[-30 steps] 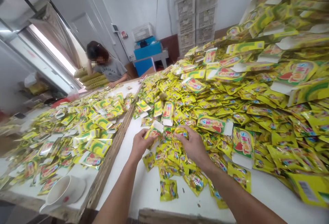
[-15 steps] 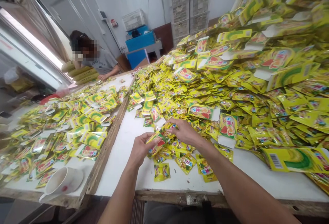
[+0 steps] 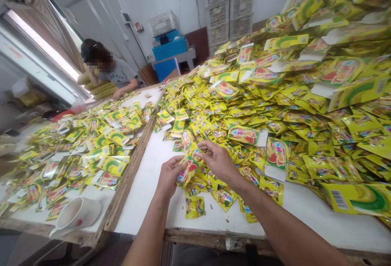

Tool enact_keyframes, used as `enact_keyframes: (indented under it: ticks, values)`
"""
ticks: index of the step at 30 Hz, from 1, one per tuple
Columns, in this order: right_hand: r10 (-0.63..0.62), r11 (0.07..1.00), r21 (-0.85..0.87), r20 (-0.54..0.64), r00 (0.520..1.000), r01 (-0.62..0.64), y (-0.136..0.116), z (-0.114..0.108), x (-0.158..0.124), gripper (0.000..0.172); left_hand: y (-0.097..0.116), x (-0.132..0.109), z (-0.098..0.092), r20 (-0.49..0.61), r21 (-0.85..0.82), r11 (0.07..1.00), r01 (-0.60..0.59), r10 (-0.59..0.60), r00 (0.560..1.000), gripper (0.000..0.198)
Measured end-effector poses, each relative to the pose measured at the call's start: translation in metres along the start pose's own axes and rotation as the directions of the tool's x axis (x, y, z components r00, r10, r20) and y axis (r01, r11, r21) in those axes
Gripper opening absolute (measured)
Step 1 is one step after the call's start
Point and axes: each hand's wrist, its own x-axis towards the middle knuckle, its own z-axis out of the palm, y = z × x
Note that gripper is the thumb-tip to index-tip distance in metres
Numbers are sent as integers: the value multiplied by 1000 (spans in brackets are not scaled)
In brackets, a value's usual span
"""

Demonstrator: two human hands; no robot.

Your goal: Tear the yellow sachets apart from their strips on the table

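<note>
My left hand (image 3: 168, 176) grips a small yellow and green carton (image 3: 187, 173) with a red fruit picture, its thumb across the near face. The carton is tilted, its upper end towards my right hand (image 3: 218, 163). My right fingers pinch a yellow sachet (image 3: 194, 151) at that end; how far it sits inside the carton is hidden. Below my hands, a loose yellow sachet (image 3: 194, 207) lies on the white tabletop (image 3: 146, 192). To the right lies a carton (image 3: 277, 154) with its white flap out.
A large heap of yellow sachets and cartons (image 3: 253, 107) rises on the right. Many cartons (image 3: 106, 148) lie left of a wooden divider (image 3: 130, 176). A white mug (image 3: 76, 214) stands near the front edge. Another person (image 3: 120, 72) sits at the far left.
The whole view has shifted slightly. My right fingers have closed in on the carton's upper end with the sachet; my left hand keeps its hold on the carton.
</note>
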Motion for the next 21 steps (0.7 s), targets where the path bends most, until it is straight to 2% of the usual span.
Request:
enact_keyframes:
  ticks: [2,5,7,11,13,17,21]
  values:
    - [-23,1000,6,-5,1000,23,0,2,-1,13,-1,-1,-3,-7,12,1000,-14,14,1000,39]
    - [-6,1000,15,68,998,5,-2,4,-3,8,-2,-3,-7,-27,15,1000,-20,20,999,38]
    - [48,995,77,114,992,-57,-4,4,-4,11,-2,-4,-10,-35,15,1000,-14,14,999,38]
    - [147,969,167,196,969,-181,-8,3,-3,29,0,-6,-14,-33,45,999,-23,25,999,38]
    - [154,969,160,190,970,-186,-8,3,-2,29,2,-7,-13,-20,64,997,-34,35,999,38]
    - [172,980,82,96,980,-180,-8,3,-3,22,4,-9,-9,1,88,995,-50,50,999,34]
    - [166,985,21,168,972,-172,-12,4,-8,23,5,-10,-8,-3,51,999,-19,19,1000,32]
